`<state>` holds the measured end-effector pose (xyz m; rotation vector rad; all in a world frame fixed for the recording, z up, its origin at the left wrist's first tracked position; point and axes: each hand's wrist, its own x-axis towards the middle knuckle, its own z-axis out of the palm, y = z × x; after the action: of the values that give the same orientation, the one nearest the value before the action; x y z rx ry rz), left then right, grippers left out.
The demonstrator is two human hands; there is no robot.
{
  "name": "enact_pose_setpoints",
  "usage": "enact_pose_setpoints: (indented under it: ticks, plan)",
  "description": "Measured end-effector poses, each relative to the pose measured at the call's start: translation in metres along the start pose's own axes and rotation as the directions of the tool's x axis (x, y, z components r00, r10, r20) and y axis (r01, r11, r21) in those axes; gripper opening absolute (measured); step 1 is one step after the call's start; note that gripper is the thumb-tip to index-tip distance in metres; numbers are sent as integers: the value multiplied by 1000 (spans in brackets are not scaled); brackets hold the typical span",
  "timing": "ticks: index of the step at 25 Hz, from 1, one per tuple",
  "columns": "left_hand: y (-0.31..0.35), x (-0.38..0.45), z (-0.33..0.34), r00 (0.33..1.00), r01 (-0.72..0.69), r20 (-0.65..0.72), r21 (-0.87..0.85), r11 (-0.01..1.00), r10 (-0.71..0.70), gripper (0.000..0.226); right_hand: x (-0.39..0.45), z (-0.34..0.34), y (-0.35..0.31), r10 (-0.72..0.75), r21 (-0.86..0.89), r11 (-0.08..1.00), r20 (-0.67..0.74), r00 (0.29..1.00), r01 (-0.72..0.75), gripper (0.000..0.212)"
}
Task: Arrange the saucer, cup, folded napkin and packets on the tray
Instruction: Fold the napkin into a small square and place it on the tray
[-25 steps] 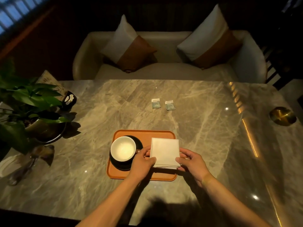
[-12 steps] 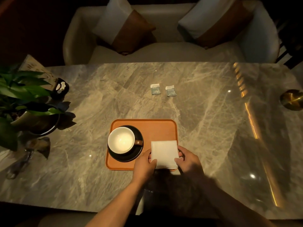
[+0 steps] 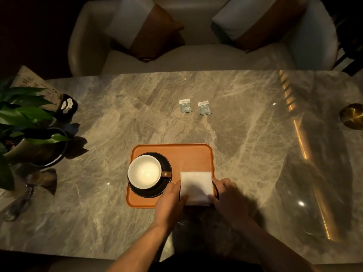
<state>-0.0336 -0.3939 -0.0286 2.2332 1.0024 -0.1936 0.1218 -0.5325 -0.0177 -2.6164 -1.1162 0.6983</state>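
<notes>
An orange tray lies on the marble table. On its left half a white cup stands on a black saucer, handle to the right. The folded white napkin rests on the tray's near right corner. My left hand pinches the napkin's left edge and my right hand pinches its right edge. Two small blue-grey packets lie side by side on the table beyond the tray.
A potted plant and a dark small holder stand at the left. A brass round object sits at the right edge. A sofa with cushions faces the table's far side.
Both hands have drawn the napkin back toward me, down into the tray's near right corner. The view tilted downward.
</notes>
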Motion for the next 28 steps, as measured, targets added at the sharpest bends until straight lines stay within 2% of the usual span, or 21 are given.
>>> enact_pose_setpoints:
  ticks: [4,7,10,14,21,23,28]
  plan:
    - [-9,-12,-4,997,-61,-45,15,998,62,65,-1,-5,8,-78,-63,995,17,997,79,78]
    - [-20,-21,-6,977,-199,-60,115,973,207,53,-6,-10,11,-139,-134,981,12,990,139,80]
    - [-22,-21,-10,956,-274,-61,156,949,286,43,-8,-12,11,-126,-199,971,60,990,136,81]
    - [-20,-22,-11,946,-305,-94,57,951,309,42,-10,-4,13,-76,-206,974,94,993,94,84]
    - [-19,-20,-10,950,-288,-113,46,957,291,41,-7,6,22,-52,-226,971,109,993,76,87]
    - [-20,-18,-9,956,-268,-103,69,961,274,42,-7,6,22,-51,-231,970,113,992,76,87]
    - [-18,-12,-8,974,-205,-40,248,947,222,40,-5,6,23,-48,-230,971,114,992,73,85]
